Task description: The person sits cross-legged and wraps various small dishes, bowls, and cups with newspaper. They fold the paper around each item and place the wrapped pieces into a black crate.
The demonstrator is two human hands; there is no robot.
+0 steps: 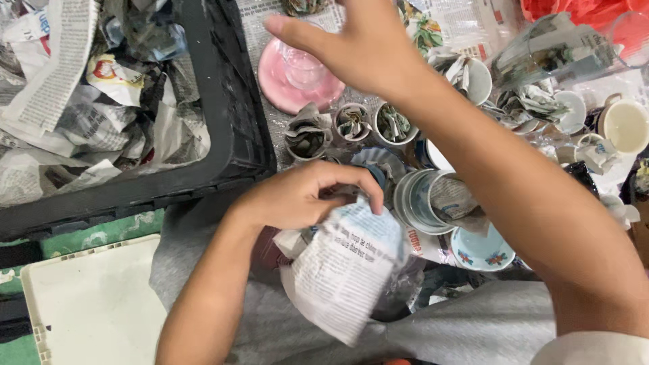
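My left hand (pixel 301 196) is closed on a crumpled sheet of newspaper (pixel 345 270) that hangs over my lap, wrapped around something I cannot make out. My right hand (pixel 358 44) stretches forward with fingers spread, holding nothing, hovering just above a small clear glass (pixel 302 66) that stands on a pink saucer (pixel 280 91). Below the saucer sit three small cups stuffed with paper (pixel 351 125). A stack of pale blue bowls (pixel 419 203) lies on its side to the right of my left hand.
A black plastic crate (pixel 230 108) full of crumpled newspaper stands at the left. A white tray (pixel 94 304) lies at the lower left. More paper-stuffed cups, a tall glass (pixel 554 51) and a flowered bowl (pixel 481 250) crowd the right side.
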